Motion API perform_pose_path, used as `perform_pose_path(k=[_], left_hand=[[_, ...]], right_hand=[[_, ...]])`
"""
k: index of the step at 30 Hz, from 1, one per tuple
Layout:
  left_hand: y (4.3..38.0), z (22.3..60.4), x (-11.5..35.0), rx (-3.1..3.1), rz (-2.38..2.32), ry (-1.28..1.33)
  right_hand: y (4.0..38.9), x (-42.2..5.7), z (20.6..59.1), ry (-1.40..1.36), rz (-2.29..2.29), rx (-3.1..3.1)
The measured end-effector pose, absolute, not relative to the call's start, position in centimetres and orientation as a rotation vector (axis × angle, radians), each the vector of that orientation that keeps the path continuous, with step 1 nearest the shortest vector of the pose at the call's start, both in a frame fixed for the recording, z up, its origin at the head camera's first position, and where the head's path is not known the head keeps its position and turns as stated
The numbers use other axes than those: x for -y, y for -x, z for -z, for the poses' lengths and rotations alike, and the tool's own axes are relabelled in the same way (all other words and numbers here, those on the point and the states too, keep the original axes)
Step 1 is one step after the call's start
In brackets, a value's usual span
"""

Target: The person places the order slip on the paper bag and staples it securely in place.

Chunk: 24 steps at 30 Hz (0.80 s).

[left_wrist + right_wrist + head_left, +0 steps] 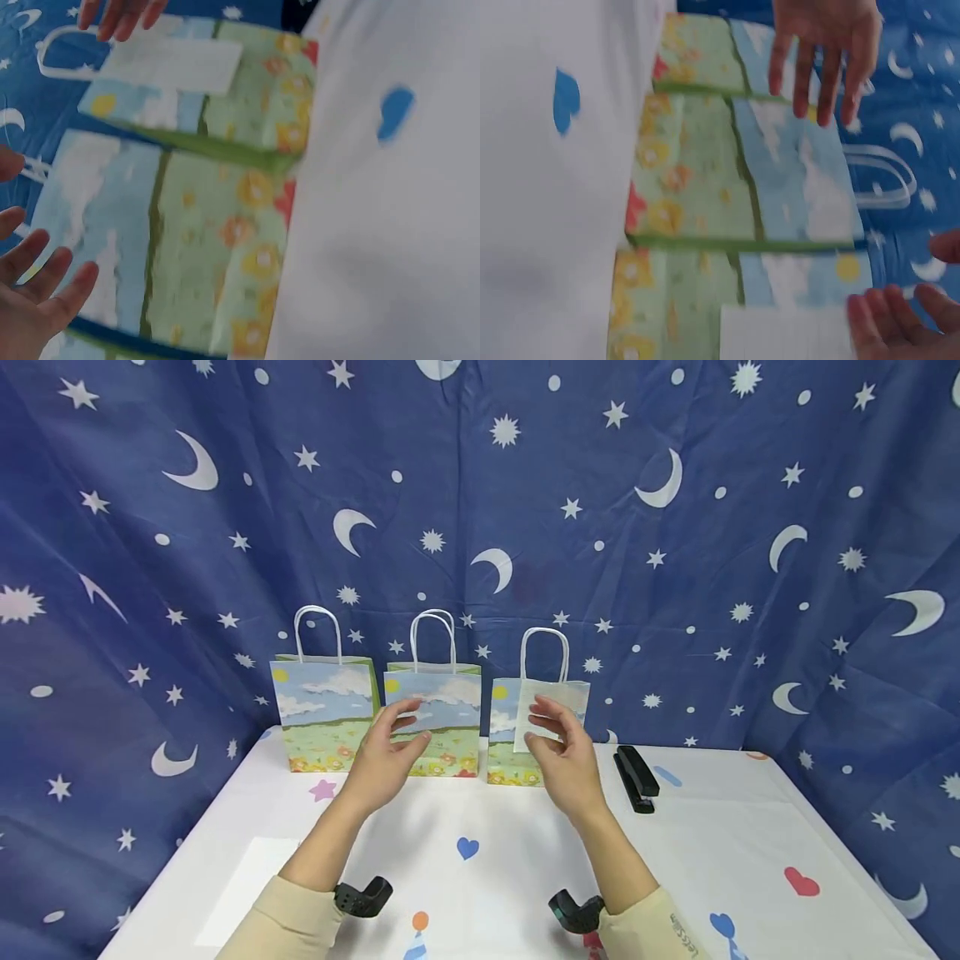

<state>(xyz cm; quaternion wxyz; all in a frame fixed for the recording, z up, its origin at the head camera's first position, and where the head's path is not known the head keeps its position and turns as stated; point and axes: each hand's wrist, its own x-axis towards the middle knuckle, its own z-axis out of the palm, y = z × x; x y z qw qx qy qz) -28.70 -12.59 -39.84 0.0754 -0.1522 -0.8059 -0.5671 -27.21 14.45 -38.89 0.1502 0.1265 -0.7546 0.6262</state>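
Three paper gift bags with white handles, printed with sky, meadow and flowers, stand in a row: a left bag (318,718), a middle bag (450,714) and a right bag (504,760). A white paper slip (780,337) lies against the front of the right bag. My left hand (381,767) hovers before the middle bag, fingers loosely bent and holding nothing. In front of the right bag and its slip is my right hand (567,764), also holding nothing, its fingers spread and relaxed. Whether any fingertip touches the slip cannot be told.
A black stapler (636,778) lies on the table to the right of the bags. On the left side of the white patterned table (720,843) is a blank white sheet (247,889), partly covered by the left forearm. A blue star-and-moon curtain (465,485) hangs close behind the bags.
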Motion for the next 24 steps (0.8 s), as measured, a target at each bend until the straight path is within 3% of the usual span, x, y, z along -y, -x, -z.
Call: perform_pose_path(k=[7, 24], left_hand=[[29.1, 40.0, 15.3, 2.504, 1.603, 0.350], [30.5, 42.2, 15.9, 2.747, 1.440, 0.286]], right_hand=[[28.1, -10.8, 39.6, -0.477, -1.918, 2.474], [29.3, -7.3, 41.6, -0.339, -1.759, 2.701]])
